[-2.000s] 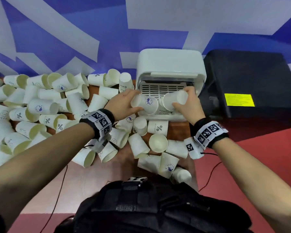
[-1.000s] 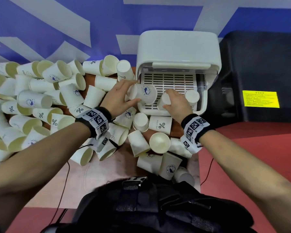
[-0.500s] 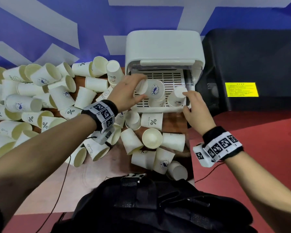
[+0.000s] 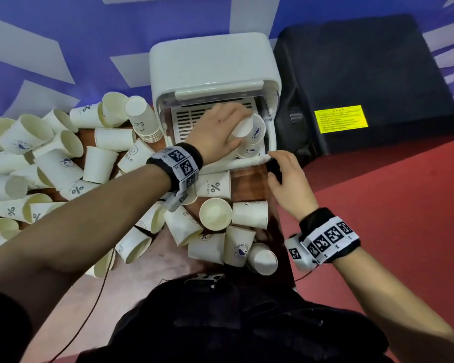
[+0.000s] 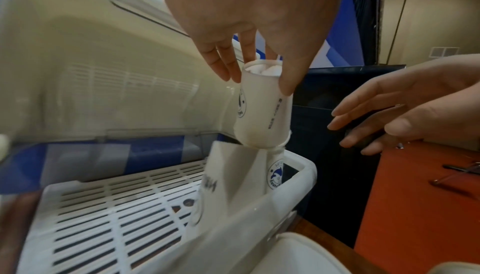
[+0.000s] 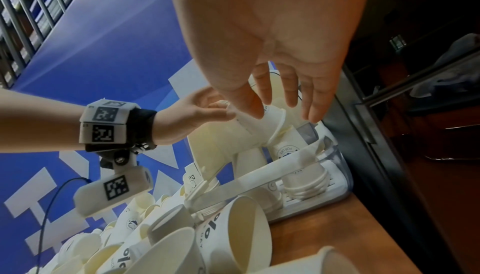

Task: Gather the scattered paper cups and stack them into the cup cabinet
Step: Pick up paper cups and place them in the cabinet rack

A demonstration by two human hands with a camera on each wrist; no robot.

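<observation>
- Left hand grips an inverted paper cup by its base, rim just touching the stacked cups at the right side of the cup cabinet.
- Right hand hovers released, empty, beside the cabinet's front right corner.
- Risk: the held cup sits tilted; pressed off-axis, it may jam or topple the stack.
- Scattered cups crowd the counter; a sweeping wrist could knock some off its near edge.

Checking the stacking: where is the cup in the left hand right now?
In the left wrist view, the left hand holds the inverted paper cup inside the cup cabinet, right side, atop a stacked cup.
</observation>
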